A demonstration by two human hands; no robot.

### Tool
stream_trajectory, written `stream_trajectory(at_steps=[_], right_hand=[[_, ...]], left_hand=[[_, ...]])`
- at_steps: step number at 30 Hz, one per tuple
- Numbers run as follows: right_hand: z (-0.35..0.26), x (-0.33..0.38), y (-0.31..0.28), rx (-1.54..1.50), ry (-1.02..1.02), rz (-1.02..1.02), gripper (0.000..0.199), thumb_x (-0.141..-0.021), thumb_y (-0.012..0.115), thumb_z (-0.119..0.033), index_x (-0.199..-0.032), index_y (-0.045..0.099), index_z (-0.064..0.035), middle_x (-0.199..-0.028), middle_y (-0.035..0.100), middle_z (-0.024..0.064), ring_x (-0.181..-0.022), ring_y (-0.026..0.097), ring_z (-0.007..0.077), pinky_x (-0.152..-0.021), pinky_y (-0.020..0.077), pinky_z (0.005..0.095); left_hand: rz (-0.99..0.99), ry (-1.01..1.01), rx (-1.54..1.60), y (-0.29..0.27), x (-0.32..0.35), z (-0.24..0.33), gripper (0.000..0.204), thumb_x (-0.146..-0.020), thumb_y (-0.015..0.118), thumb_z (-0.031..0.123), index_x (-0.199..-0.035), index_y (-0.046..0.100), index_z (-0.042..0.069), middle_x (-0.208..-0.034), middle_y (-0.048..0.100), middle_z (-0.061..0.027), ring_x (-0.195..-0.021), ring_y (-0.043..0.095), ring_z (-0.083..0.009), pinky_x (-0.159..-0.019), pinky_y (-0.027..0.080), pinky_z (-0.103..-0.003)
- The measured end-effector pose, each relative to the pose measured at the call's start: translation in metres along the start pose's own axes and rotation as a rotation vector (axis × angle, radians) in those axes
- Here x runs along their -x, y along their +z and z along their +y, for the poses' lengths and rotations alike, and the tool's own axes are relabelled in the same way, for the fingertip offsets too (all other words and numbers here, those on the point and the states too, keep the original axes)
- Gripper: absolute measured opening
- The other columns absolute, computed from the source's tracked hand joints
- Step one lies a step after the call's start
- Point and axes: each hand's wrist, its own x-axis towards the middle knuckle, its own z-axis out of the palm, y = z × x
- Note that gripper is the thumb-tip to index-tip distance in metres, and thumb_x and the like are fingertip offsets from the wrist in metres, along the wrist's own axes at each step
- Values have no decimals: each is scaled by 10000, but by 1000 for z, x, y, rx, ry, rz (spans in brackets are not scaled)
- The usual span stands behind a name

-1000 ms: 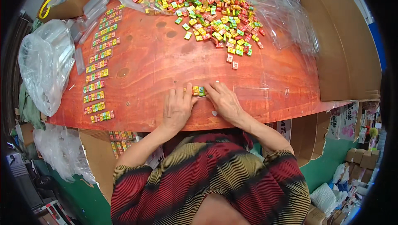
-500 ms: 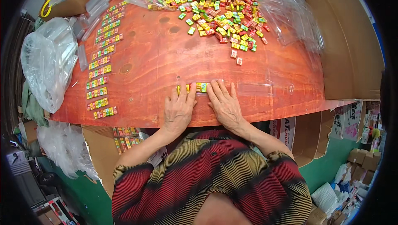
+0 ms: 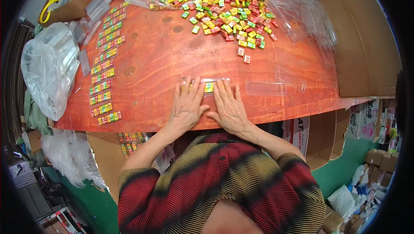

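Observation:
Both hands lie palm down with outstretched fingers over one short row of small coloured boxes (image 3: 209,88). My left hand (image 3: 185,110) covers the left end of that row, and my right hand (image 3: 230,109) covers the right end. Between the index fingers a few yellow and green boxes show; the rest are hidden under the fingers. A clear plastic strip (image 3: 210,80) shows along the row's far edge. Neither hand is closed around anything. Just right of my right hand lies a flat, clear plastic tray (image 3: 265,88).
Several filled rows (image 3: 101,86) form a column at the table's left. A large heap of small boxes (image 3: 224,7) spreads across the back. Clear plastic trays (image 3: 304,14) pile up at the back right beside a cardboard box (image 3: 366,40). A plastic bag (image 3: 49,70) sits far left.
Both hands have shifted forward a little over the row, and their fingers now cover more of it. The thumbs have come closer together.

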Motion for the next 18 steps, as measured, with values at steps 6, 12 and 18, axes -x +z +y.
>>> stream_trajectory(at_steps=[6,12,18], right_hand=[[-12,-15,7,-153,2,-20,821,-723,642,-346,-1311,242,66,-1377,231,232,-1291,206,374,-1023,174,536],[-8,-13,6,-172,-27,-44,826,-716,657,-310,-1327,226,41,-1384,227,213,-1292,203,373,-1023,181,531],[-11,-14,6,-100,-35,-53,827,-709,649,-344,-1312,252,60,-1377,245,213,-1293,202,370,-1023,182,527]], left_hand=[[264,-84,235,-2,11,-22,672,-785,583,288,-1319,295,0,-1394,160,-254,-1282,166,-431,-1028,187,-504],[190,-250,100,-2,26,-33,709,-824,528,350,-1333,227,-42,-1389,172,-260,-1298,154,-402,-1026,169,-520],[-7,-251,-44,-8,22,-29,834,-763,567,431,-1330,206,-63,-1390,179,-252,-1303,148,-391,-1016,142,-557]])
